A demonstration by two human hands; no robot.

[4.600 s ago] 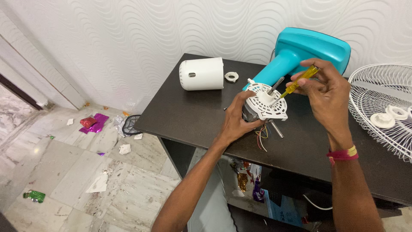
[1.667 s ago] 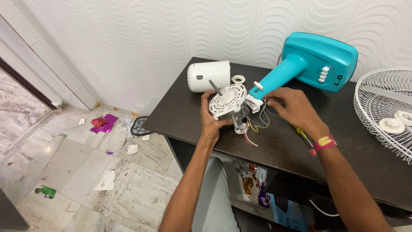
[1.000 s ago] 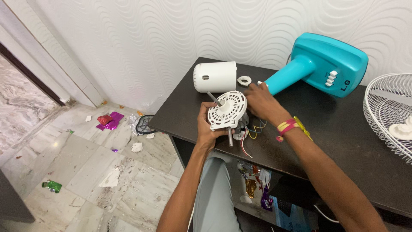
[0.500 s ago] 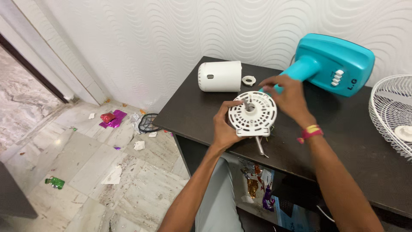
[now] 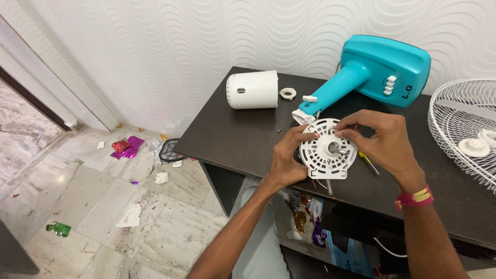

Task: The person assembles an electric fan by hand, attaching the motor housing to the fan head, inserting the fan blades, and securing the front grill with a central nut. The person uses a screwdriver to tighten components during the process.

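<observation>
Left hand (image 5: 285, 161) grips the fan motor (image 5: 328, 150) by its rim, above the tabletop (image 5: 243, 129) edge; right hand (image 5: 383, 142) pinches its top. Motor could slip off the edge if my grip loosens. White slotted round plate, metal shaft centre, wires beneath.

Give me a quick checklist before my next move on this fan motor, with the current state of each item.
1. Left hand has a grip on the fan motor at its left rim: ok.
2. Right hand fingertips on the motor's white slotted face near the shaft: ok.
3. Motor supported over the dark table: ok.
4. Yellow screwdriver within reach, lying on the table under the right hand: ok.
5. Small loose screw safe: not ok, it lies loose on the table.
6. Wires behind the motor free: cannot tell, mostly hidden.
</observation>
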